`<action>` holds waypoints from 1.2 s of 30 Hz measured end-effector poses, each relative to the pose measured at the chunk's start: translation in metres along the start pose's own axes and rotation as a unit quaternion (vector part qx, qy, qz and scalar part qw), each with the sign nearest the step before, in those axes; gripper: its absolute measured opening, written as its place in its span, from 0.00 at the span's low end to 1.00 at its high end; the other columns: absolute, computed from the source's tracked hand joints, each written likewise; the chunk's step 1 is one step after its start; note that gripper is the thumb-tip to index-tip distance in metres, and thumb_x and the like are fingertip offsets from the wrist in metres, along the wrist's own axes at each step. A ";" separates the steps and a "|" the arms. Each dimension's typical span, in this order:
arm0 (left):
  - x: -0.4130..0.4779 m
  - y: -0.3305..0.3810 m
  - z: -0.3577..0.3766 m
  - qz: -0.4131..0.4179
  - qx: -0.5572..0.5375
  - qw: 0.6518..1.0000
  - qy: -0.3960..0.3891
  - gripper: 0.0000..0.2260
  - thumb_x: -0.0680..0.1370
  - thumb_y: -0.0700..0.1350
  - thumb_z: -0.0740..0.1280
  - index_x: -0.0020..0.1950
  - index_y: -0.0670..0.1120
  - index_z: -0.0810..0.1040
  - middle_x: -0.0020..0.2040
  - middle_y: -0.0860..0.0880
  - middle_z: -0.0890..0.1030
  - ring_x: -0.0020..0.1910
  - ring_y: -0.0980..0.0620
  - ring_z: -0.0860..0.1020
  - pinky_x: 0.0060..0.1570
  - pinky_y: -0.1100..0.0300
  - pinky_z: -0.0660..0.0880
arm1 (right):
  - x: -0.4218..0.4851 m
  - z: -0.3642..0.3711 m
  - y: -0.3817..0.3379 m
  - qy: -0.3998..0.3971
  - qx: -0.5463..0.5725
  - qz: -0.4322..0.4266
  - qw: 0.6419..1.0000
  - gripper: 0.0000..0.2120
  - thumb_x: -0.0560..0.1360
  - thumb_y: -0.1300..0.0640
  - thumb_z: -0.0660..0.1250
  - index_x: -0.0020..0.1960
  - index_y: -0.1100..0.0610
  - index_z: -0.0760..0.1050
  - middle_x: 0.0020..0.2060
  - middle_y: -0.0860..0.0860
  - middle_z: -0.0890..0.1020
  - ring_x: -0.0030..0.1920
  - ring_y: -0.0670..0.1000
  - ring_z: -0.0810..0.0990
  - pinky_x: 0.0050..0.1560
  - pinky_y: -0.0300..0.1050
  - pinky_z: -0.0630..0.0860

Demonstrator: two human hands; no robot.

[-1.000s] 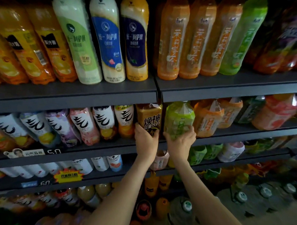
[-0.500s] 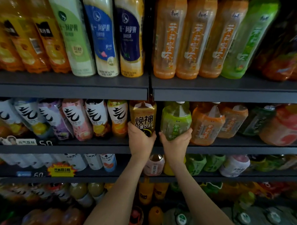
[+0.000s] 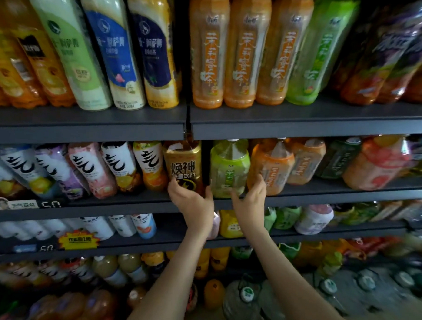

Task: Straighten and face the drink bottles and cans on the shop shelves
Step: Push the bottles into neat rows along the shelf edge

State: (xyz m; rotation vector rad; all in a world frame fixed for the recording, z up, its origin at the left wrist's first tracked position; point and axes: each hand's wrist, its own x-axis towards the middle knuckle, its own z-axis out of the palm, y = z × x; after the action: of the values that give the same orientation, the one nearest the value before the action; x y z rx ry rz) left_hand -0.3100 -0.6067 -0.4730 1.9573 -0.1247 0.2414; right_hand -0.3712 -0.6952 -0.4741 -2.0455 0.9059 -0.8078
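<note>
My left hand (image 3: pixel 192 203) grips the base of the gold bottle (image 3: pixel 182 163) on the middle shelf (image 3: pixel 130 202). My right hand (image 3: pixel 250 205) cups the green bottle (image 3: pixel 229 165), at 3 o'clock of the gold one.

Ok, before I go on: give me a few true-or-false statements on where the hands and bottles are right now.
1. The left hand grips the gold bottle near its base. True.
2. The right hand hangs free, away from the shelves. False: its thumb and fingers hold the lower part of the green bottle.
3. The gold and green bottles stand on the top shelf. False: they stand on the shelf below it.
4. The gold bottle's label faces out. True.
5. The green bottle stands to the right of the gold bottle. True.
</note>
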 end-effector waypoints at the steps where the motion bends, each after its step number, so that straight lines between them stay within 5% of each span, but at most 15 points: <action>1: -0.010 0.003 0.005 0.025 0.012 0.999 0.018 0.38 0.70 0.41 0.76 0.71 0.37 0.57 0.69 0.36 0.61 0.67 0.39 0.63 0.65 0.46 0.67 | 0.000 -0.010 0.005 0.032 -0.013 0.002 0.999 0.37 0.75 0.53 0.69 0.74 0.65 0.52 0.69 0.61 0.63 0.69 0.56 0.60 0.64 0.52 0.70; 5: -0.033 0.018 0.026 0.090 0.037 0.995 -0.011 0.32 0.69 0.45 0.77 0.64 0.40 0.62 0.61 0.38 0.67 0.59 0.40 0.69 0.51 0.50 0.74 | 0.020 -0.046 0.028 0.105 0.001 0.061 0.993 0.37 0.72 0.60 0.71 0.73 0.64 0.54 0.64 0.63 0.64 0.63 0.60 0.62 0.58 0.57 0.69; 8: -0.035 0.030 0.042 0.086 0.036 0.994 -0.049 0.36 0.71 0.50 0.75 0.70 0.41 0.58 0.68 0.41 0.63 0.67 0.44 0.64 0.57 0.55 0.71 | 0.040 -0.059 0.038 0.058 0.015 0.048 0.997 0.43 0.71 0.55 0.74 0.75 0.63 0.51 0.70 0.62 0.64 0.69 0.61 0.62 0.66 0.56 0.65; 12: -0.034 0.047 0.055 0.079 0.048 0.995 -0.032 0.42 0.70 0.49 0.76 0.73 0.37 0.54 0.71 0.38 0.61 0.69 0.41 0.62 0.66 0.48 0.67 | 0.062 -0.065 0.049 0.003 0.011 0.056 0.998 0.36 0.76 0.53 0.68 0.76 0.59 0.53 0.71 0.57 0.67 0.70 0.57 0.65 0.66 0.51 0.66; 18: -0.061 0.060 0.078 0.118 0.089 0.987 0.057 0.35 0.67 0.47 0.78 0.64 0.43 0.61 0.61 0.33 0.70 0.60 0.39 0.66 0.56 0.40 0.72 | 0.079 -0.078 0.071 -0.058 0.010 0.030 0.998 0.26 0.78 0.59 0.63 0.74 0.54 0.61 0.65 0.52 0.75 0.62 0.54 0.75 0.60 0.53 0.74; 22: -0.078 0.075 0.100 0.152 0.077 0.985 -0.002 0.32 0.68 0.48 0.77 0.62 0.45 0.61 0.58 0.35 0.69 0.57 0.37 0.70 0.50 0.41 0.76 | 0.085 -0.099 0.084 -0.095 0.012 -0.001 0.995 0.22 0.79 0.60 0.62 0.72 0.56 0.65 0.65 0.54 0.75 0.62 0.54 0.75 0.60 0.45 0.72; 27: -0.079 0.089 0.124 0.120 0.065 0.988 -0.077 0.47 0.66 0.52 0.78 0.74 0.40 0.53 0.68 0.36 0.63 0.67 0.37 0.65 0.63 0.45 0.71 | 0.103 -0.133 0.108 0.001 0.046 0.040 0.998 0.24 0.75 0.59 0.68 0.67 0.63 0.65 0.61 0.59 0.73 0.61 0.59 0.72 0.56 0.50 0.71; 32: -0.075 0.092 0.140 0.064 0.034 0.993 -0.098 0.50 0.69 0.51 0.76 0.75 0.32 0.47 0.73 0.34 0.59 0.73 0.39 0.58 0.70 0.56 0.58 | 0.125 -0.139 0.115 -0.060 0.060 0.086 0.993 0.29 0.78 0.53 0.65 0.75 0.59 0.59 0.68 0.56 0.71 0.67 0.55 0.70 0.63 0.47 0.68; 36: -0.082 0.089 0.149 0.056 0.020 0.996 -0.072 0.48 0.69 0.52 0.76 0.74 0.30 0.51 0.69 0.34 0.62 0.70 0.38 0.62 0.66 0.59 0.58 | 0.138 -0.138 0.122 -0.032 0.077 0.094 0.992 0.15 0.80 0.55 0.61 0.65 0.58 0.71 0.52 0.55 0.81 0.52 0.54 0.79 0.45 0.41 0.71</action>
State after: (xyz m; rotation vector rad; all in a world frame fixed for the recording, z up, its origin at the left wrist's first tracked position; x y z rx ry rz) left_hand -0.3912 -0.7808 -0.4672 2.0091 -0.3277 0.1776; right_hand -0.4412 -0.9148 -0.4679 -1.8130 0.9539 -0.6839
